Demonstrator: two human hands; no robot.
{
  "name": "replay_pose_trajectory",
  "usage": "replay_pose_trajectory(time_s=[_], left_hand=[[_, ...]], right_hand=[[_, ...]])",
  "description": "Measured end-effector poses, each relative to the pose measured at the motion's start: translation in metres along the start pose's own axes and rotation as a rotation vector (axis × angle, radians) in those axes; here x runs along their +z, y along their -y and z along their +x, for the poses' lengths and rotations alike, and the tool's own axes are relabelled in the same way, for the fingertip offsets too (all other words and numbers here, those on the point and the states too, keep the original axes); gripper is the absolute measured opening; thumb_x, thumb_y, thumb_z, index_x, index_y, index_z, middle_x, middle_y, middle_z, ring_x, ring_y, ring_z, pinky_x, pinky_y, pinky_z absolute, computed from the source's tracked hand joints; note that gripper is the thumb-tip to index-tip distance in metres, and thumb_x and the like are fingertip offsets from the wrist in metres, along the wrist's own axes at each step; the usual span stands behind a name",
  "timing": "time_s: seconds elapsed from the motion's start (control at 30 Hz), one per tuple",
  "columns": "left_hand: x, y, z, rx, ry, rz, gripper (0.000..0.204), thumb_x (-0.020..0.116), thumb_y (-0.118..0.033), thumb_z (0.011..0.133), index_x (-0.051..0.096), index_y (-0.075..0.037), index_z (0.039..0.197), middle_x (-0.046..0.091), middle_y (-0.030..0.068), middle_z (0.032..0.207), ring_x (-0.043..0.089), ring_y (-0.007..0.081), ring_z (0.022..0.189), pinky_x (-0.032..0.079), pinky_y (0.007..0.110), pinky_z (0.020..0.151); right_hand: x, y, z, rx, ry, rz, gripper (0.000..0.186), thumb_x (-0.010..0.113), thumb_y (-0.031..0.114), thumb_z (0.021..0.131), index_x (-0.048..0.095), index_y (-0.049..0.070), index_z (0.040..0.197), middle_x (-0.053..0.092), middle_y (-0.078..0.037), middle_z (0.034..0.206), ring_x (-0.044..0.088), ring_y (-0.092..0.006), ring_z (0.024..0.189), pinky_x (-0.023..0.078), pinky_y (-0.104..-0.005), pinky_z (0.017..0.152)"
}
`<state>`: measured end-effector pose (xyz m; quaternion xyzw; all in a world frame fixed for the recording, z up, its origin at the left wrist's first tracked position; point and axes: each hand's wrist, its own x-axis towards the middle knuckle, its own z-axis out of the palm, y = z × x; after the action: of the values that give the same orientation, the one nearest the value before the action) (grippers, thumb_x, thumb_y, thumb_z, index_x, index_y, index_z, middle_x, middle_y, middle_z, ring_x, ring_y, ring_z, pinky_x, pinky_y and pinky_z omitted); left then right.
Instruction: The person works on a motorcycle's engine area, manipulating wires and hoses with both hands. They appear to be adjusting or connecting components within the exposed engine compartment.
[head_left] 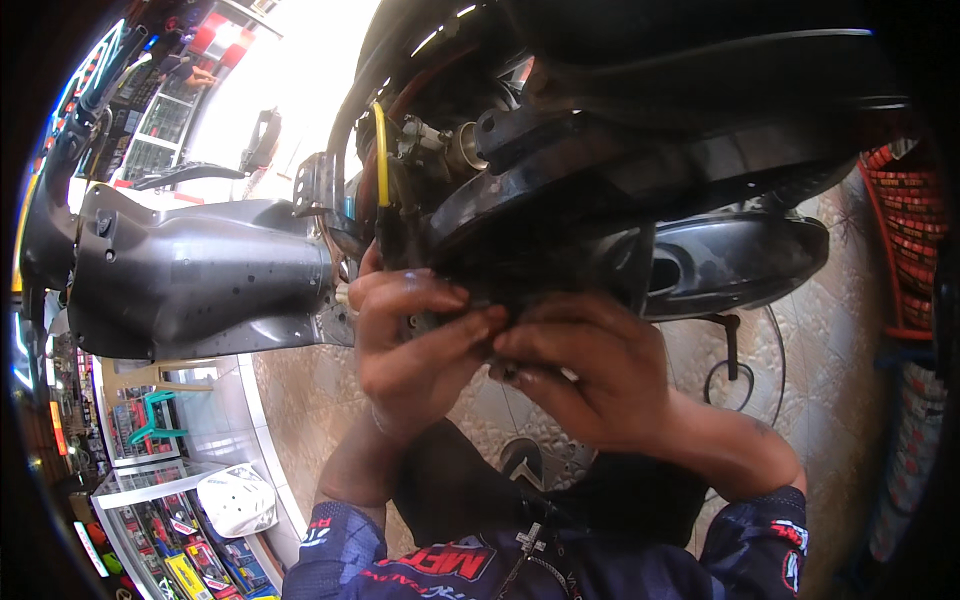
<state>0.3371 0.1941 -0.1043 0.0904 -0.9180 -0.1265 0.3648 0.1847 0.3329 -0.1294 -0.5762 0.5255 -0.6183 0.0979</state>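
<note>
Both of my hands are together under the lower edge of a glossy black body panel (590,190) on a partly stripped scooter. My left hand (410,345) is closed, its thumb and fingers pinched beside a small metal bracket at the panel's underside. Close against it, my right hand (595,370) has its fingers curled inward, with something small and dark by the thumb. The fingers hide what either hand grips. Above the left hand run a yellow hose (382,160) and a pale metal engine part (466,146). A dark oval cover (745,260) lies to the right.
A grey plastic scooter floor panel (200,270) extends left. Beyond it are a glass display case (165,480), a white perforated object (238,500) and a green stool-like frame (155,418). A red rack (905,240) stands at right. Patterned tiles (810,350) cover the floor.
</note>
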Motion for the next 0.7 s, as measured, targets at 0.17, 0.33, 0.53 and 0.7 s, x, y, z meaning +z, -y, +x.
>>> replay_pose_trajectory(time_s=[0.17, 0.33, 0.53, 0.7], left_hand=[[0.0, 0.007, -0.007, 0.013, 0.014, -0.013, 0.032, 0.091, -0.014, 0.062, 0.074, -0.029, 0.085, 0.06, -0.0056, 0.099, 0.055, 0.0192, 0.102, 0.036, 0.049, 0.114], [-0.003, 0.001, -0.004, -0.02, 0.081, -0.011, 0.037, 0.09, -0.017, 0.06, 0.074, -0.036, 0.088, 0.055, -0.0102, 0.097, 0.052, 0.0158, 0.106, 0.032, 0.047, 0.119], [0.001, -0.002, -0.005, -0.049, 0.048, -0.056, 0.036, 0.09, -0.02, 0.057, 0.076, -0.037, 0.086, 0.052, -0.0114, 0.094, 0.052, 0.0134, 0.101, 0.032, 0.05, 0.12], [0.006, 0.006, -0.012, -0.004, -0.049, -0.127, 0.032, 0.09, -0.025, 0.055, 0.074, -0.035, 0.082, 0.05, -0.0088, 0.09, 0.051, 0.0139, 0.094, 0.033, 0.05, 0.116]], right_hand=[[-0.007, -0.005, 0.002, 0.003, 0.073, 0.071, 0.02, 0.075, 0.01, 0.086, 0.071, 0.008, 0.106, 0.068, -0.011, 0.094, 0.069, -0.0284, 0.081, 0.057, -0.0373, 0.068], [-0.009, -0.008, 0.007, -0.046, 0.085, 0.141, 0.014, 0.072, 0.0, 0.086, 0.072, 0.002, 0.1, 0.068, -0.012, 0.089, 0.07, -0.0244, 0.077, 0.057, -0.0338, 0.064], [0.004, -0.024, 0.007, -0.234, -0.053, 0.165, 0.013, 0.073, 0.001, 0.084, 0.072, 0.001, 0.097, 0.066, -0.011, 0.086, 0.069, -0.0233, 0.076, 0.056, -0.0323, 0.063], [0.005, -0.029, 0.003, -0.281, -0.022, 0.118, 0.013, 0.075, 0.004, 0.083, 0.073, 0.002, 0.096, 0.065, -0.009, 0.084, 0.068, -0.0214, 0.075, 0.056, -0.0308, 0.063]])
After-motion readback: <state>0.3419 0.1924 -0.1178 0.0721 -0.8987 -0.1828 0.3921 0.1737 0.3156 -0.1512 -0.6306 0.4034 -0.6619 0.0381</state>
